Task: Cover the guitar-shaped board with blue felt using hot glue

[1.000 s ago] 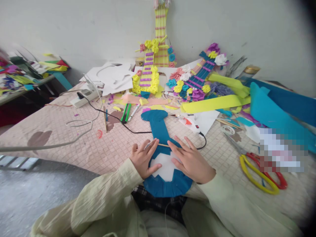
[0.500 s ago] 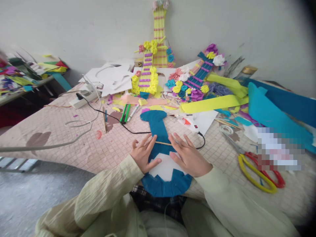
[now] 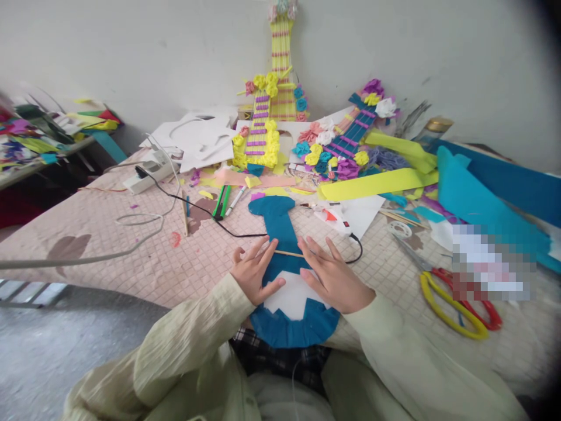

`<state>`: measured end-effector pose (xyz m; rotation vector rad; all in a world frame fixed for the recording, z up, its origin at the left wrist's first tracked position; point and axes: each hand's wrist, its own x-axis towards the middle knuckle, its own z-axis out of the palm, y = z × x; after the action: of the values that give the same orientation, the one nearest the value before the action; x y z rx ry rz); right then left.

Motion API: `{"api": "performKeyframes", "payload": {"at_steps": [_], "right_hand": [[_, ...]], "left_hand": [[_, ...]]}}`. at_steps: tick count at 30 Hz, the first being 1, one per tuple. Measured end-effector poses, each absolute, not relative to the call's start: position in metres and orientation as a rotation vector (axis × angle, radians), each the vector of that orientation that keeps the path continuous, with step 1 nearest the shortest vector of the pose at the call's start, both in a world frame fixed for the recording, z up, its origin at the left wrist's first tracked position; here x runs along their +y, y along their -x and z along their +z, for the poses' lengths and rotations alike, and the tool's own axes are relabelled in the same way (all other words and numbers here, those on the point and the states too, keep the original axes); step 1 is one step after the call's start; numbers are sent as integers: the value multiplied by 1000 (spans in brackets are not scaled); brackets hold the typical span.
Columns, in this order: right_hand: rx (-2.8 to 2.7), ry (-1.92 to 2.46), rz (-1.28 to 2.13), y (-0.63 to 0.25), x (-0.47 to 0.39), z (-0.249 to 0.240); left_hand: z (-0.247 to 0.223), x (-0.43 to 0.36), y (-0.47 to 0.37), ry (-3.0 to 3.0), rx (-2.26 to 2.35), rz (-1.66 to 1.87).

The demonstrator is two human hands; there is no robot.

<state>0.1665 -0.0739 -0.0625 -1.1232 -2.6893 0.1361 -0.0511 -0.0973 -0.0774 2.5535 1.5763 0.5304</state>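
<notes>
Nearby: scissors (image 3: 426, 271) | cable (image 3: 239, 236) against blue cutout (image 3: 280, 227) | left fingers (image 3: 268, 254), right fingers (image 3: 308, 252) open, touching stick (image 3: 289, 254)

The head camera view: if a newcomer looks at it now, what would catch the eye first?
Probably the blue guitar-like shape at the centre, with the left hand and right hand over it, at the two ends of a thin stick. Next, beyond it near the wall, the yellow models and blue model, decorated with flowers. Large scissors with red and yellow handles stand out at the right.
</notes>
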Motion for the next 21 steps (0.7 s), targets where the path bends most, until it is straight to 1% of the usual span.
{"api": "performKeyframes", "payload": {"at_steps": [10, 21], "right_hand": [[-2725, 1036, 177, -170, -97, -62], [-2700, 974, 266, -170, -115, -62]], "left_hand": [[-74, -125, 58, -2617, 1544, 576], [-65, -139, 65, -2504, 1512, 627]]}}
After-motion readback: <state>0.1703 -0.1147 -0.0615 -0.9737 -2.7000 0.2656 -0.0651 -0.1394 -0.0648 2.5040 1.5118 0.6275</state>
